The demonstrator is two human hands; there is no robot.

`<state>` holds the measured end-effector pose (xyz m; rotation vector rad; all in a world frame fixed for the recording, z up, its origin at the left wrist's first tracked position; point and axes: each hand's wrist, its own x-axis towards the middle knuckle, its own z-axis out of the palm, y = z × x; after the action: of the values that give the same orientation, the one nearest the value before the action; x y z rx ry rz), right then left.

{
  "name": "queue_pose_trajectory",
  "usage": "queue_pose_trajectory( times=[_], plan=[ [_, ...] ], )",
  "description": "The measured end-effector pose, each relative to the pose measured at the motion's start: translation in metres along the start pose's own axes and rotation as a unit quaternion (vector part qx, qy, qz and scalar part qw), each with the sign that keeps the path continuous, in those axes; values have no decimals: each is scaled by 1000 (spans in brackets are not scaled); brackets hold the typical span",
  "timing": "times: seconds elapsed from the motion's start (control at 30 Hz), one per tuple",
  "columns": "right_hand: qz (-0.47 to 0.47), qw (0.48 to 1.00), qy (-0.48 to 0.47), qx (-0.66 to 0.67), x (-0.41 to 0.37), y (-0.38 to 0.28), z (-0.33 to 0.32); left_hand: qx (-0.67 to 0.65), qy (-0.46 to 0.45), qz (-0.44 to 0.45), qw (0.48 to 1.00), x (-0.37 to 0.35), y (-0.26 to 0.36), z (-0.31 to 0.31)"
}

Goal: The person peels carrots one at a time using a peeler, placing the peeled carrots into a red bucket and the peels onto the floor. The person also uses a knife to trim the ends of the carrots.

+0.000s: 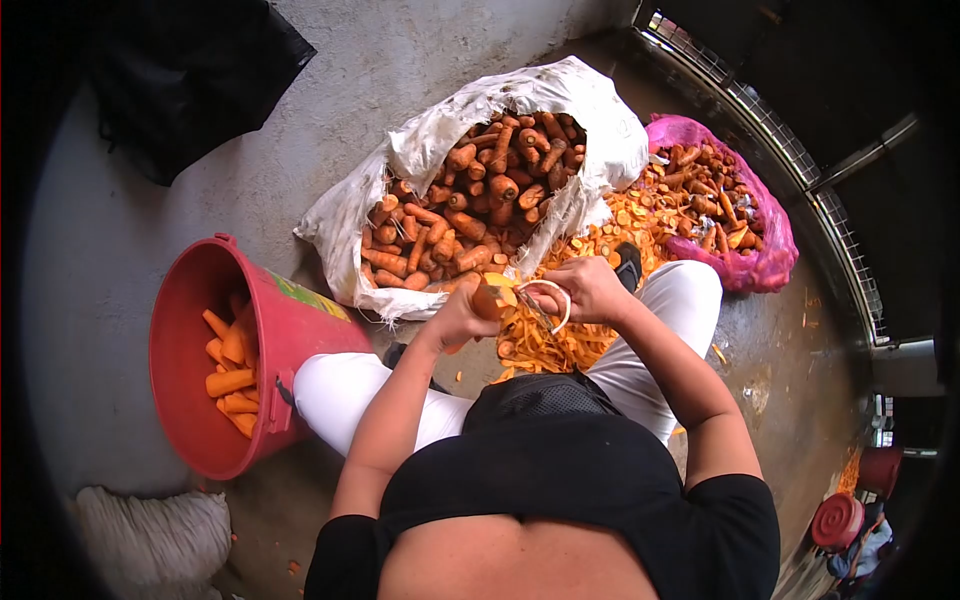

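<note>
In the centre, my left hand [460, 318] is closed round a carrot [491, 300], whose end is partly peeled. My right hand [586, 290] grips a peeler with a pale curved handle [566, 312], its head at the carrot. Orange peelings [560, 347] lie on the floor below both hands, between the legs. Beyond them a white sack [340, 215] stands open, full of unpeeled carrots [465, 225]. To the left, a red bucket [310, 335] leans on its side toward me with peeled carrots [232, 380] inside.
A pink bag [775, 235] of carrot pieces sits at the right, beside a heap of cut ends and peel [640, 215]. A black cloth [200, 80] hangs at the upper left. A pale sack [155, 535] lies lower left; a red container [838, 521] stands lower right.
</note>
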<state>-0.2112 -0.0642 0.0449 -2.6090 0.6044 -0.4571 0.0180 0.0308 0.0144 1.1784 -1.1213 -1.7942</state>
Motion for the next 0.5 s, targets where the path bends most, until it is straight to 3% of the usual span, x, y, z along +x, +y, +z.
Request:
queue_pose_trajectory(
  times=[0.07, 0.17, 0.23, 0.33, 0.37, 0.4, 0.5],
  plan=[
    [17, 1000, 20, -4, 1, 7, 8, -11, -20, -8, 1000, 2, -7, -3],
    [234, 959, -101, -121, 5, 48, 24, 24, -21, 83, 996, 10, -23, -5],
    [439, 882, -137, -108, 1, 91, 35, 12, 8, 66, 998, 5, -14, -4],
    [473, 880, -34, -28, -5, 112, 47, 7, 56, 46, 997, 0, -4, -5],
    [457, 871, 11, 181, -11, 115, 54, 7, 73, 41, 996, -1, -2, -6],
    [486, 830, -5, 274, -7, 87, 37, 27, 47, 33, 998, 0, -1, -12],
    [485, 736, -14, 472, -7, 65, 35, -127, 82, 11, 988, 10, -13, -13]
  ],
)
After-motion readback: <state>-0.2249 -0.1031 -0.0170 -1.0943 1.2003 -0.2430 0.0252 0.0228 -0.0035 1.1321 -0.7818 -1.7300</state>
